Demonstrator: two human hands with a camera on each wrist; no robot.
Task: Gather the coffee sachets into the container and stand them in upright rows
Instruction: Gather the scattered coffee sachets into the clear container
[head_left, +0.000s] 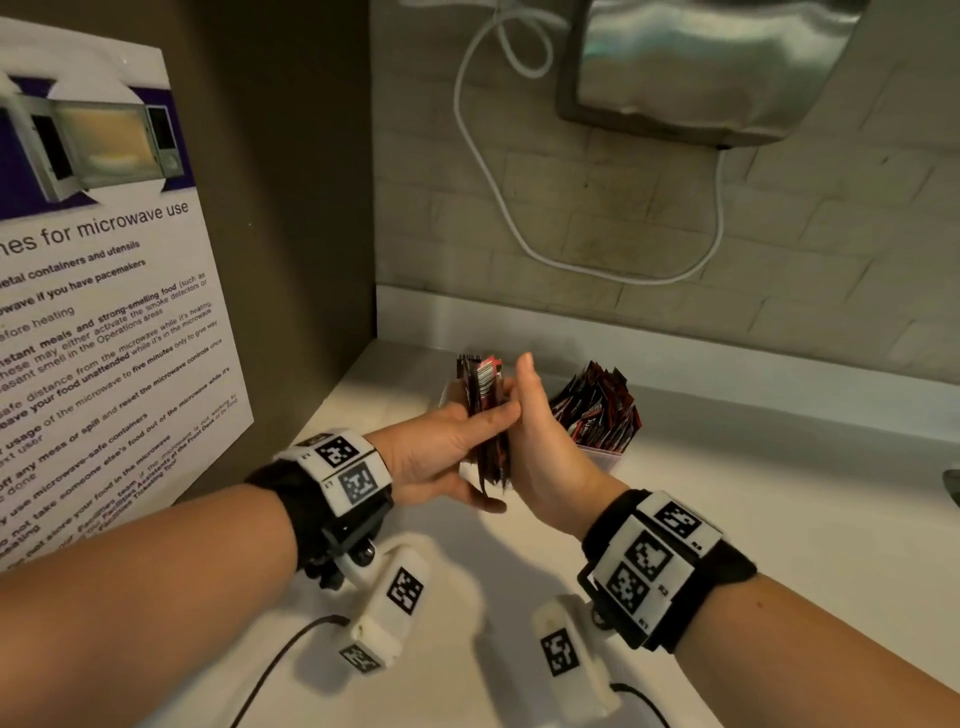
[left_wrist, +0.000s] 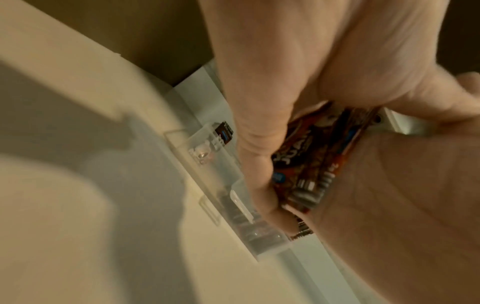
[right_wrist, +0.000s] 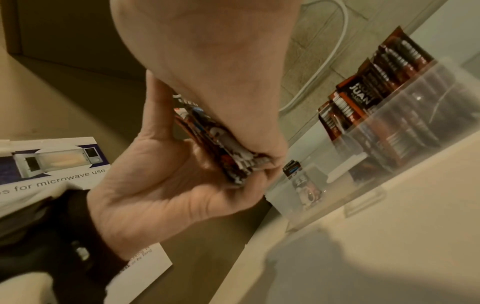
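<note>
Left hand: the left hand (head_left: 436, 457) grips a bundle of coffee sachets (head_left: 485, 415), thumb over the near face and fingers curled beneath its lower end.
Right hand: the right hand (head_left: 535, 447) presses flat against the bundle's opposite face, fingers straight and pointing upward; it closes on nothing.
Bundle: the sachets stand on edge between the two palms, held above the tabletop (head_left: 727, 493), their upper ends rising past the left thumb. In the left wrist view the stack (left_wrist: 311, 174) is pinched between thumb and palm; in the right wrist view its lower end (right_wrist: 233, 156) shows between the two hands.
Container: a clear plastic container (head_left: 602, 457) sits on the tabletop just beyond the hands.
Sachets in container: a row of sachets (head_left: 597, 410) at the end beyond the right hand stands leaning; in the right wrist view this row (right_wrist: 376, 86) rises above the rim. A single sachet (right_wrist: 292, 167) stands at the end nearer the left hand.
Microwave notice: a printed sheet (head_left: 98, 291) on the side panel, left of the left hand.
Cable: a white cable (head_left: 488, 171) loops on the tiled wall beyond the hands, under a metal wall unit (head_left: 701, 67).
</note>
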